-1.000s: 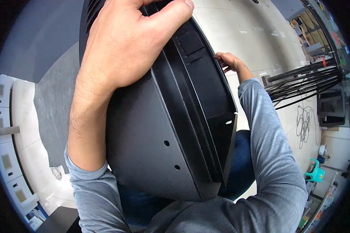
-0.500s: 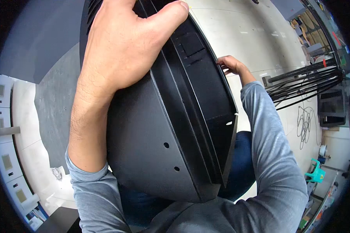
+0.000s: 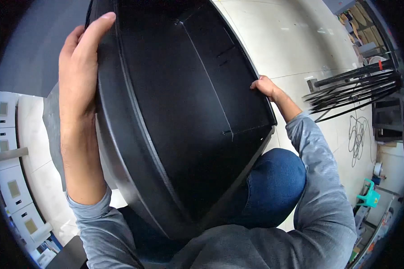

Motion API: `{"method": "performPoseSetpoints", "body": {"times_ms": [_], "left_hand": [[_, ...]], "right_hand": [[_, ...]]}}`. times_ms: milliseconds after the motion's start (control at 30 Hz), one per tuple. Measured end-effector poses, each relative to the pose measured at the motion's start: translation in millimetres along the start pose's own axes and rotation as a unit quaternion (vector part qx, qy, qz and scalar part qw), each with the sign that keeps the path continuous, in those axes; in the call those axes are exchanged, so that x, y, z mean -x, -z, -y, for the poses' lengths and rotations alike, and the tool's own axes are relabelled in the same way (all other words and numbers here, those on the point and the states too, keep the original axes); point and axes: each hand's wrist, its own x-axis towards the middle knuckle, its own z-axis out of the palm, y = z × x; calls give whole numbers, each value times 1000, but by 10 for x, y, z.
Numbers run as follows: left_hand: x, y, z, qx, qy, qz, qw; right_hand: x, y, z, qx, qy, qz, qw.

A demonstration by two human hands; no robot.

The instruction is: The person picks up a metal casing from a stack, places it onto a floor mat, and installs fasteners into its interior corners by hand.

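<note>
A large black box-like casing point(image 3: 179, 103) leans against my body and fills the middle of the view. Its hollow inner side faces me, with a raised lip along the left and fine seams inside. My left hand point(image 3: 78, 71) wraps round its left edge, thumb lying along the lip and the other fingers mostly hidden behind. At the far right rim, my right hand point(image 3: 265, 87) grips the edge with its thumb on the inner face; its remaining fingers are out of sight.
A bundle of thin black rods point(image 3: 354, 92) juts in from a rack at right, above a coiled cable point(image 3: 358, 139) on the pale tiled floor point(image 3: 296, 54). A turquoise stool point(image 3: 368, 194) stands further right. White cabinets point(image 3: 11, 184) line the left, near a grey sheet point(image 3: 54, 130).
The casing has turned so its hollow side faces me and the outer face with two holes is hidden. My left hand moved left with its edge; my right thumb now lies over the rim.
</note>
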Motion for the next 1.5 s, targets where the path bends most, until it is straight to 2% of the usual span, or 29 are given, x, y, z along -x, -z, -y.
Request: {"method": "performPoseSetpoints", "body": {"times_ms": [33,67,167,200,300,333,367,433,500,533,633,667,700,767,800,900,1000,1100,1233,1333,1367,1400,1433,1467,1500], "left_hand": [[20,40,3,8,19,7,1000],[44,92,11,16,38,12,999],[97,198,134,31,92,-31,995],[71,298,185,91,139,6,986],[-4,506,418,160,186,-3,969],[-40,586,496,200,241,15,949],[-27,625,576,212,242,2,947],[13,671,594,181,256,-8,950],[59,698,629,153,294,-23,943],[39,774,743,161,302,0,940],[19,939,1031,140,341,48,928],[13,1013,1112,124,353,57,925],[15,1075,1218,100,340,55,934],[-5,1189,1352,69,372,68,923],[-13,1235,1463,71,376,66,921],[19,1386,1883,95,387,60,915],[107,1528,2336,148,405,61,900],[218,1551,2568,157,377,25,912],[320,1647,2868,160,406,47,898],[223,1736,3216,167,375,133,902],[243,1689,3159,171,372,112,905],[241,1634,3035,127,416,72,898],[226,1626,3127,85,405,42,909],[262,1616,2920,83,400,47,912],[277,1605,2895,77,392,32,916]], "right_hand": [[41,-32,63,15,12,-3,1000],[108,-101,106,-29,8,-34,999],[226,-176,229,27,43,-47,998],[310,-243,301,-41,23,-28,999],[43,-293,21,-11,55,-69,996],[92,-321,81,3,43,-77,996],[150,-381,134,15,46,-110,993],[155,-425,160,16,68,-81,994],[136,-512,132,5,88,-124,988],[169,-562,158,1,95,-145,985],[402,-645,421,28,51,-118,991],[260,-689,258,30,78,-163,983],[274,-727,312,38,66,-150,986],[381,-764,436,58,38,-123,990],[290,-836,309,45,84,-178,979],[432,-953,511,86,38,-150,984],[494,-1102,576,151,60,-193,967],[540,-1235,670,209,29,-199,957],[586,-1431,744,264,36,-234,935],[563,-1436,767,294,28,-220,930],[573,-1441,757,331,74,-241,909],[559,-1461,800,307,69,-215,925],[454,-1445,677,309,165,-218,911],[687,-1590,948,450,207,-271,825],[849,-1715,1212,487,336,-242,769]]}}
